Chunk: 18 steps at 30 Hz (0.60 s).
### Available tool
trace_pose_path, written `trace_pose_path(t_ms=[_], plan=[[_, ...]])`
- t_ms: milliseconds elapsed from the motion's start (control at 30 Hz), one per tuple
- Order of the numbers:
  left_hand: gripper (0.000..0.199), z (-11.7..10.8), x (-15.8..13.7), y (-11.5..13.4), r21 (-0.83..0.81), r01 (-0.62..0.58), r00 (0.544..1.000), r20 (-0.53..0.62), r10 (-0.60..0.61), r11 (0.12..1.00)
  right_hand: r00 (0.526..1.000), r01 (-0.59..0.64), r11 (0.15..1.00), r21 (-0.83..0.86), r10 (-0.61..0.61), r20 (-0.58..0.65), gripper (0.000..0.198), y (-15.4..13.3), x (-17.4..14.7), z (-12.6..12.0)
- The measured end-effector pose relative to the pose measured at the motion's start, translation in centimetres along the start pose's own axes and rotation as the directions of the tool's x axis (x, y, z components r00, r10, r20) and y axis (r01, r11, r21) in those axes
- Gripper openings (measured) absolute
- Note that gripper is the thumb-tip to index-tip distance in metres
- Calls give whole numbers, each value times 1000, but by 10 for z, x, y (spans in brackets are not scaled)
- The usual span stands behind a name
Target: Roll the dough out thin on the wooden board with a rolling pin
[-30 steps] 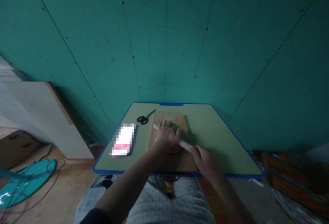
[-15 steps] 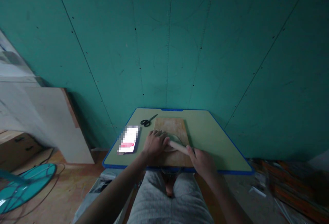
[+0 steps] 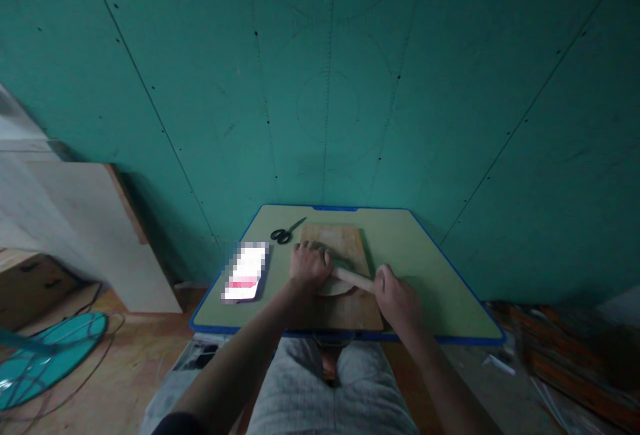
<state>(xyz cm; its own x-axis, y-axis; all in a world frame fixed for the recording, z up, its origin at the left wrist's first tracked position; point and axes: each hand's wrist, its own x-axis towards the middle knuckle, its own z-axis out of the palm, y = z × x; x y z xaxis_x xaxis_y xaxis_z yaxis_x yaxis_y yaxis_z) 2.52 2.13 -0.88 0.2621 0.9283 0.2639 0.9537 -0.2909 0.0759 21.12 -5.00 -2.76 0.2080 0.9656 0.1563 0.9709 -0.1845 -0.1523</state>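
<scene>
A pale rolling pin point(image 3: 354, 279) lies slantwise across a flat round of dough point(image 3: 334, 288) on a wooden cutting board point(image 3: 330, 235). My left hand point(image 3: 310, 265) is closed over the pin's left end, which it hides. Around the other end, my right hand point(image 3: 395, 290) is wrapped with the thumb on top. The dough shows on both sides of the pin, partly covered by my left hand.
The board rests on a small blue-edged table point(image 3: 440, 302) against a green wall point(image 3: 330, 88). Black-handled scissors point(image 3: 284, 234) and a phone with a blurred bright screen point(image 3: 245, 274) lie left of the board. A pale panel point(image 3: 110, 228) leans at far left.
Both hands and the rolling pin have shifted slightly right and forward over the dough. More of the dough's near part shows. The camera view has tilted down a little.
</scene>
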Motion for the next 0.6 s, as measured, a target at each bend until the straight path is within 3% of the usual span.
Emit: trace_pose_path(t_ms=[133, 500, 600], plan=[[45, 5, 12, 6, 23, 33, 999, -20, -33, 999, 1000, 19, 1000, -17, -20, -21, 22, 5, 15, 0], [49, 20, 62, 10, -116, 112, 991, 80, -103, 987, 992, -32, 999, -37, 37, 123, 32, 6, 68, 0], [46, 26, 63, 9, -110, 63, 997, 56, -57, 992, 986, -46, 999, 9, 44, 162, 32, 8, 73, 3]])
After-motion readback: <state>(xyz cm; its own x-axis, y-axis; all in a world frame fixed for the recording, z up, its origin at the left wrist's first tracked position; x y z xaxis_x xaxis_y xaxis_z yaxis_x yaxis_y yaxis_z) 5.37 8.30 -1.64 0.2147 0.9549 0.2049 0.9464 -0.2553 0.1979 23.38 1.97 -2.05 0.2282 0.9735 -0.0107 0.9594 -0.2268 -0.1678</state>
